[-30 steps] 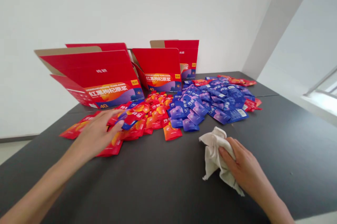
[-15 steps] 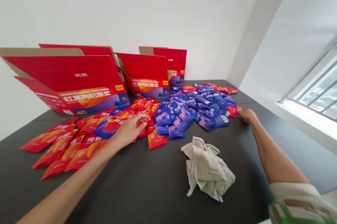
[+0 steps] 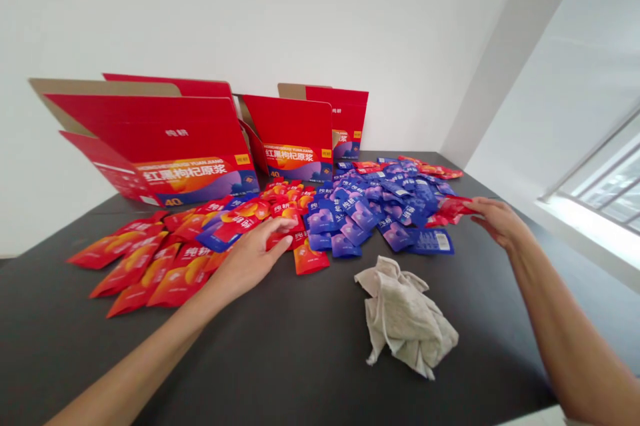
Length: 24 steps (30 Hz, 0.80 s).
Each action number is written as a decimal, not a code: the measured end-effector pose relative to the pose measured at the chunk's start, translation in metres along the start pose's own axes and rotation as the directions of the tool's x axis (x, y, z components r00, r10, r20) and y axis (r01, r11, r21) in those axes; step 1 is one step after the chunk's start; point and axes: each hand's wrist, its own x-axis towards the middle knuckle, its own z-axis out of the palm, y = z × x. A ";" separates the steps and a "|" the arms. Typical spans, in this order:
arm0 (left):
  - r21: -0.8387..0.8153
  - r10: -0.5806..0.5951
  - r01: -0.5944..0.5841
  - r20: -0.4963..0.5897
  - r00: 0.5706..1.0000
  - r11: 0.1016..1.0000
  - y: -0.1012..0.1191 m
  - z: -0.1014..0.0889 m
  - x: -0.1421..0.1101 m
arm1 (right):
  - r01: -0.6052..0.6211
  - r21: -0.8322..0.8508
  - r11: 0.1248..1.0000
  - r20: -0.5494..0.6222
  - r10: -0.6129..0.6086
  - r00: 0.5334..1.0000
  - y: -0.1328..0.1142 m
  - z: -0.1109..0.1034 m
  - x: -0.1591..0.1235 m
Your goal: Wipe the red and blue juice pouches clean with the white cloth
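Note:
My right hand [image 3: 500, 221] pinches the edge of a red pouch [image 3: 449, 210] at the right side of the pile. The pouch stretches from my fingertips to the left, over the edge of the blue pouches [image 3: 353, 209]. A single blue pouch [image 3: 431, 242] lies flat just below it. My left hand [image 3: 261, 249] hovers at the red-and-orange pouches [image 3: 173, 285] in the middle left, fingers and thumb apart, with nothing visibly gripped. Part of the red pouches behind that hand is hidden.
Open red cartons [image 3: 195, 166] stand along the wall behind the pouches, flaps up. A crumpled pale cloth [image 3: 407, 319] lies on the dark table [image 3: 300, 359] in front. More red pouches [image 3: 440, 171] lie at the back right. A window [image 3: 605, 179] is at the right.
My right hand has drawn the red pouch partly out from the blue ones, so more of it shows. The view has shifted slightly; my left hand stays by the red pouches.

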 end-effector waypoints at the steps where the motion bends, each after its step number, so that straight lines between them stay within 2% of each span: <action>1: 0.003 0.024 -0.024 -0.013 1.000 1.000 0.009 -0.002 -0.004 | -0.015 0.031 0.999 0.029 0.014 0.999 -0.009 -0.005 -0.005; 4: 0.018 0.158 -0.158 -0.019 0.987 0.987 0.042 -0.005 -0.018 | -0.065 0.168 0.984 0.135 0.043 0.990 -0.047 -0.008 -0.037; 7: 0.017 0.309 -0.310 0.058 0.949 0.950 0.075 0.000 -0.033 | -0.171 0.260 0.950 0.289 0.093 0.953 -0.089 0.019 -0.090; 8: 0.015 0.358 -0.361 0.087 0.930 0.932 0.084 0.003 -0.037 | -0.224 0.275 0.935 0.369 0.113 0.923 -0.100 0.034 -0.110; 10: -0.008 0.457 -0.459 0.125 0.881 0.888 0.095 0.012 -0.045 | -0.338 0.310 0.888 0.539 0.129 0.833 -0.113 0.068 -0.146; 12: -0.108 0.531 -0.520 0.124 0.838 0.847 0.099 0.020 -0.050 | -0.454 0.329 0.828 0.689 0.118 0.715 -0.119 0.099 -0.173; 13: -0.185 0.546 -0.523 0.112 0.830 0.832 0.100 0.023 -0.053 | -0.470 0.352 0.809 0.713 0.094 0.695 -0.120 0.110 -0.182; 14: -0.270 0.535 -0.497 0.088 0.840 0.825 0.099 0.025 -0.055 | -0.464 0.374 0.803 0.728 0.057 0.684 -0.121 0.118 -0.187; 16: -0.448 0.400 -0.342 0.039 0.916 0.826 0.099 0.025 -0.060 | -0.360 0.419 0.834 0.712 -0.056 0.700 -0.120 0.123 -0.191; 18: -0.643 0.168 -0.088 0.065 0.984 0.761 0.100 0.021 -0.066 | -0.106 0.361 0.927 0.638 -0.163 0.752 -0.112 0.117 -0.189; 19: -0.733 0.061 0.045 0.118 0.991 0.679 0.102 0.017 -0.069 | 0.066 0.245 0.967 0.577 -0.199 0.792 -0.104 0.112 -0.188; 20: -0.806 -0.016 0.167 0.192 0.981 0.568 0.103 0.014 -0.073 | 0.228 0.064 0.972 0.505 -0.228 0.832 -0.092 0.106 -0.187; 21: -0.856 -0.054 0.265 0.269 0.961 0.443 0.104 0.012 -0.077 | 0.355 -0.170 0.919 0.411 -0.261 0.873 -0.077 0.101 -0.188; 22: -0.884 -0.069 0.342 0.338 0.939 0.320 0.105 0.011 -0.081 | 0.396 -0.369 0.841 0.349 -0.270 0.897 -0.060 0.097 -0.189; 23: -0.892 -0.076 0.401 0.394 0.916 0.209 0.106 0.010 -0.085 | 0.398 -0.497 0.771 0.320 -0.264 0.910 -0.042 0.095 -0.191; 24: -0.892 -0.083 0.438 0.431 0.899 0.116 0.106 0.011 -0.089 | 0.399 -0.554 0.731 0.339 -0.240 0.910 -0.026 0.093 -0.194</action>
